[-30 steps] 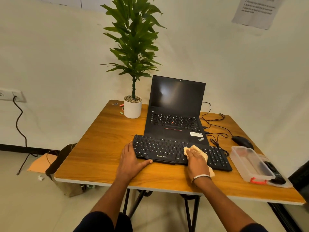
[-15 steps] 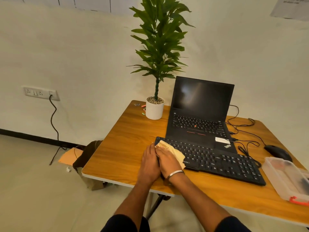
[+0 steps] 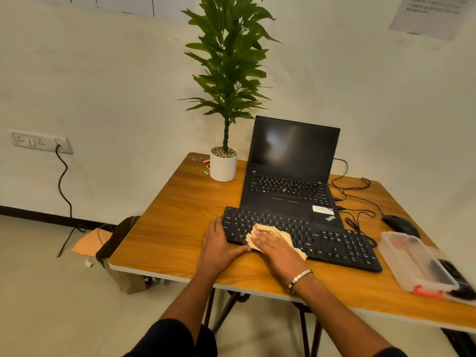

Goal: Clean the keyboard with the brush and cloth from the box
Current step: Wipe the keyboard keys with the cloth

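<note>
Wiping keyboard [image 3: 334, 243], right hand [image 3: 277, 249] and cloth [image 3: 268, 234] shifted rightward, left hand [image 3: 219, 249] steadying

1. The right hand [image 3: 277, 247] is sliding the cloth [image 3: 270, 234] back rightward along the keyboard [image 3: 334, 244], away from its left end.
2. The left hand [image 3: 219, 247] is separating from the right one, bracing the keyboard's left edge.
</note>
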